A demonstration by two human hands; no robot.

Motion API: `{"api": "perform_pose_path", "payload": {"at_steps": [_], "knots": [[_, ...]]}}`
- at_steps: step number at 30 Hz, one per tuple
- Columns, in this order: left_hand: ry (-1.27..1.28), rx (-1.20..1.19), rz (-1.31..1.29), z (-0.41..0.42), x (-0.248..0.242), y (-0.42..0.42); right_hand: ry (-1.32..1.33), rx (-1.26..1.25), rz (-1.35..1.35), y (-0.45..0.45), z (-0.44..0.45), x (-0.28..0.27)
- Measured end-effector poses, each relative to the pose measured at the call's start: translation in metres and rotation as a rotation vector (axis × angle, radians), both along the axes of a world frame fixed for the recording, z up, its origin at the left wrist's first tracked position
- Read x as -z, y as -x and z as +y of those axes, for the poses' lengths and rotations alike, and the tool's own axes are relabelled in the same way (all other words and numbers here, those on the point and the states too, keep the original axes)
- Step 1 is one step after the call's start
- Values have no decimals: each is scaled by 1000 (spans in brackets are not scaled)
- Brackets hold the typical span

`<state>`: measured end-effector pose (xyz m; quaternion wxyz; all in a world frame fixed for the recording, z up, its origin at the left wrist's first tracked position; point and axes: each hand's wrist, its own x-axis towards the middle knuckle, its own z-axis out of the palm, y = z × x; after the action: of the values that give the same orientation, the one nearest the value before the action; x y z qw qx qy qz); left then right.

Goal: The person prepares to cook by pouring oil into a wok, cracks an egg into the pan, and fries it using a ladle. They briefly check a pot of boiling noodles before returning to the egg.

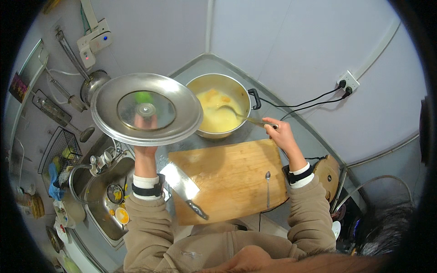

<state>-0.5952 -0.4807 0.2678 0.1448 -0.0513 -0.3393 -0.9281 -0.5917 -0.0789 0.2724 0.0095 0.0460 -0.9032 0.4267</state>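
Note:
My left hand holds up a round steel pot lid with a glass centre. The lid's underside faces me, and my fingers show blurred through the glass. My right hand grips the handle of a metal ladle, whose bowl dips into the pot. That deep pot has a black side handle and contains a pale yellow liquid with a few orange-yellow lumps. A wooden cutting board lies between me and the pot. On it rest a cleaver and a small spoon.
To the left is a steel sink with a faucet, a strainer and yellow scraps. Utensils and a wire basket hang on the left wall. Two black cords run to a wall socket. A round wooden board stands at right.

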Motion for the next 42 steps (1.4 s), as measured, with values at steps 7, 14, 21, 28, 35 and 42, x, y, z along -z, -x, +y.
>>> {"api": "perform_pose_path", "payload": {"at_steps": [7,14,21,28,35,42], "knots": [[273,-97,-72,8,-15,27,443,-30,-69,6,-39,39],[202,-93,-109,23,-27,53,86,-71,329,45,-50,70],[560,-138,-160,34,-28,71,-218,-51,359,19,-18,34],[1197,-273,-134,72,-35,97,186,65,19,-3,-13,20],[1731,-337,193,119,-15,122,586,199,-85,-12,-28,32],[1905,-357,162,145,26,137,585,236,-50,-22,-38,25]]}}
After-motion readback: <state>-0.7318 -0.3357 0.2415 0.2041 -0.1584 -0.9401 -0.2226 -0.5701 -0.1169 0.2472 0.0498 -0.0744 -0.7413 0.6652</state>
